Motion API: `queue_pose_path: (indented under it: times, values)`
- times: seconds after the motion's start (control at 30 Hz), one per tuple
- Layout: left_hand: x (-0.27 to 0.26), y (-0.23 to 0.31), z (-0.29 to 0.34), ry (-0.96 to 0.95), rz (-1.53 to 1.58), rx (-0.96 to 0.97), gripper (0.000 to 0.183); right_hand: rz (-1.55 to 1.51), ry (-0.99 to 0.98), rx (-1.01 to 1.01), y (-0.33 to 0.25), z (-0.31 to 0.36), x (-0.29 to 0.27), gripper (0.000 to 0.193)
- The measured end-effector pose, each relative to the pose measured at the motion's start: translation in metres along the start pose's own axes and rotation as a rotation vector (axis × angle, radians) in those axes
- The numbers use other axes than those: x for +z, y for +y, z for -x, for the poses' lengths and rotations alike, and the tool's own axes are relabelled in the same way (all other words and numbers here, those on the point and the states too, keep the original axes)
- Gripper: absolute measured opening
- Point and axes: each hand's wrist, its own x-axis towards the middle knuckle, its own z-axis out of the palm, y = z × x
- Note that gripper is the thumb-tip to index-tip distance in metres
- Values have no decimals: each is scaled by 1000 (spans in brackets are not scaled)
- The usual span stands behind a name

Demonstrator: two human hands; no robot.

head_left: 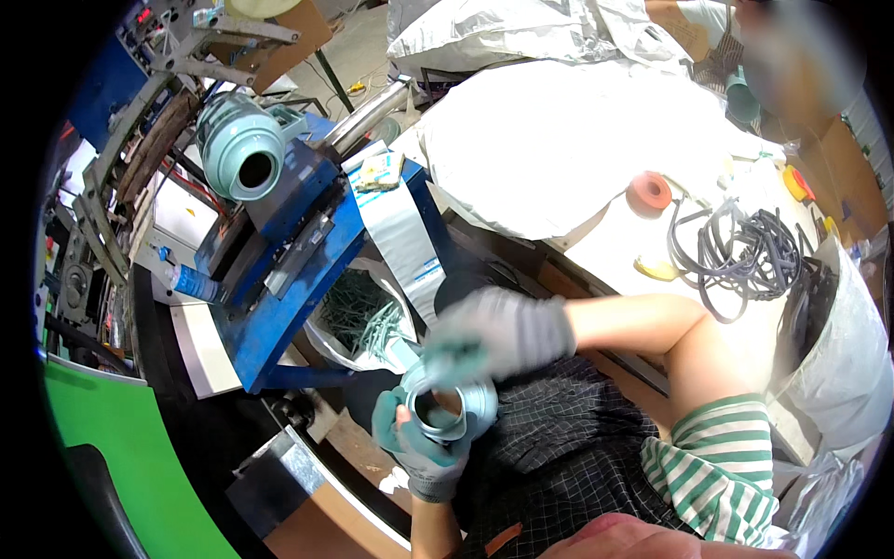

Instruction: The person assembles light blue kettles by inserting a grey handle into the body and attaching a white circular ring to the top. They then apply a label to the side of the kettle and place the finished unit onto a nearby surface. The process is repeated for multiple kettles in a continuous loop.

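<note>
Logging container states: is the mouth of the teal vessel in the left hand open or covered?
Open. The teal vessel has no lid across its rim, and its hollow inside shows through the mouth.

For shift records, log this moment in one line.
Left hand: holding pale-blue hollow part | Right hand: blurred, close to part, grip unclear | Nearby: green strips in white bag

Strong glare bleaches the white sheet (535,140); the right fingers (454,360) blur.

To your left stood a blue metal bench (265,340) and a bright green panel (140,429); ahead of you, strong light whitened sheeting (531,149) and a pale tabletop (601,256), with greyish floor (363,42) beyond.
</note>
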Motion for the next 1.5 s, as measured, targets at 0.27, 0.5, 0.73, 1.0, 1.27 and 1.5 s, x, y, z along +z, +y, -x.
queue_pose_path:
  times: [0.27, 0.5, 0.73, 1.0, 1.27, 1.5]
  values:
    - [-30, -8, -9, -163, 54, 39, 51, 394, 8, -388, 0, -9, 55, 33]
    - [-31, -38, 2, -269, 114, -37, 47, 397, -70, -486, 8, -14, 62, 45]
    - [-48, -9, -5, -364, -324, -122, 62, 518, -106, -431, 0, -10, 78, 39]
    - [-49, 4, -17, -503, -405, -332, 49, 562, -26, -571, 13, -14, 96, 29]
    - [-46, -11, -69, -706, -505, -110, 14, 557, -54, -475, 6, -6, 93, 19]
    - [-42, -27, -53, -642, -333, -101, 28, 281, -66, -470, 13, -9, 75, 27]
